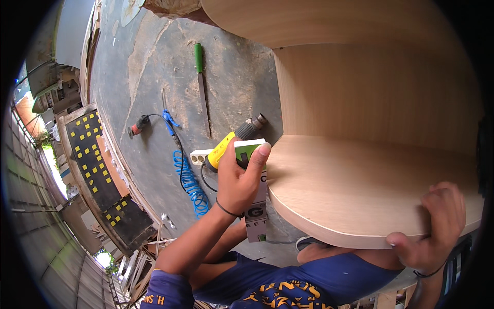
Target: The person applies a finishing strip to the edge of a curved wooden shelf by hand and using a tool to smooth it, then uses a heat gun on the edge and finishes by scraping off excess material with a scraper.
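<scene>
Head view, left hand: my left hand [239, 177] is closed around a green-and-white block [248, 151], thumb along its side, just off the rounded left edge of the lower board.
Right hand: at the near edge of the board, toward its right corner, my right hand [437, 226] bends its fingers over the top, thumb at the rim; how firmly it grips, I cannot tell.
Furniture: the pale wood-grain lower board [350, 180] meets an upright panel [375, 92] along its far edge.
Floor: grey, scuffed and pale-streaked, the concrete floor [154, 87] carries a yellow heat gun [226, 147] near the board's left edge, beside a white power strip [198, 157].
Farther out on the floor: a green-handled blade [202, 87], a red power tool [138, 125] and a coiled blue hose [190, 180].
Room: along the floor's left edge, a black panel [85, 139] dotted with yellow squares; beyond, ribbed sheeting [46, 247] and bright daylight.
</scene>
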Demonstrator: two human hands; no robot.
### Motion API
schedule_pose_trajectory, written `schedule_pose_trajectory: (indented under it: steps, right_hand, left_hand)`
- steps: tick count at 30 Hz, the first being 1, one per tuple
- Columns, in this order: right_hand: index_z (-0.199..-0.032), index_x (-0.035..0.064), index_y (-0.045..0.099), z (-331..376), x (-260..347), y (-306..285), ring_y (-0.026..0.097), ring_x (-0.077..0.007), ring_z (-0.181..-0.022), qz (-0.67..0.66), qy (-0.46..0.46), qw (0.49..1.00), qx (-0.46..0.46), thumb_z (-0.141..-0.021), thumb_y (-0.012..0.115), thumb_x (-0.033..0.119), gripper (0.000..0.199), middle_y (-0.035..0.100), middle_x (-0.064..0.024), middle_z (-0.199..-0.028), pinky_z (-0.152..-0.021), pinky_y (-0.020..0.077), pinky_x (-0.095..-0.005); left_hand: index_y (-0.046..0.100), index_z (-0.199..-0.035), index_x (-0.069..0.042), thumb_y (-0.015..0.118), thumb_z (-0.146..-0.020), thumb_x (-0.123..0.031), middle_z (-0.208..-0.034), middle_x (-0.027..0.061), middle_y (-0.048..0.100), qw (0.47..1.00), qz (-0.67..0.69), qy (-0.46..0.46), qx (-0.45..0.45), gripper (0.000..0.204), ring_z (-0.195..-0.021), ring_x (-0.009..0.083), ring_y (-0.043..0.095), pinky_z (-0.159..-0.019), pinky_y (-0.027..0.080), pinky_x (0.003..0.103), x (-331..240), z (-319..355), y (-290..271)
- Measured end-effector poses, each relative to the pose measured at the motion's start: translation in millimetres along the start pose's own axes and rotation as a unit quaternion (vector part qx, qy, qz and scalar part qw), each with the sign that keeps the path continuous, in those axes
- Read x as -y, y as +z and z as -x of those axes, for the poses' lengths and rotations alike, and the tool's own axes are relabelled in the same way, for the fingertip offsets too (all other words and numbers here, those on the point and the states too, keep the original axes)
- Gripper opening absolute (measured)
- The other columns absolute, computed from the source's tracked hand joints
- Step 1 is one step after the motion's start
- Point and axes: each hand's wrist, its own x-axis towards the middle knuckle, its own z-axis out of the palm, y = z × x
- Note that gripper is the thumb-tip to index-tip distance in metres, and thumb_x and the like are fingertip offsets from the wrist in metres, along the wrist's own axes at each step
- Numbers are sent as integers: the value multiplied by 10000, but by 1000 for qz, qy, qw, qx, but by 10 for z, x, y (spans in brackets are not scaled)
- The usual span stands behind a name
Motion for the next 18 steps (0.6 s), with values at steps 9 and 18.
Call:
schedule_pose_trajectory:
  steps: [9,18]
  right_hand:
    - [-854,-17,532,-9,53,40,518,-368,-778,1,21,999,-28,-680,655,692,741,509,-177,-795,-671,385,-447]
    - [-780,-11,523,-11,41,1,507,-343,-758,25,27,999,-12,-677,640,699,727,498,-163,-771,-657,364,-426]
  left_hand:
    - [539,-950,-1,647,-930,-277,-736,10,560,998,-35,38,-26,297,-650,73,507,-568,405,234,-248,168,37]
    - [524,-886,15,688,-890,-213,-703,65,581,991,-86,91,-44,281,-637,133,553,-587,434,274,-398,282,107]
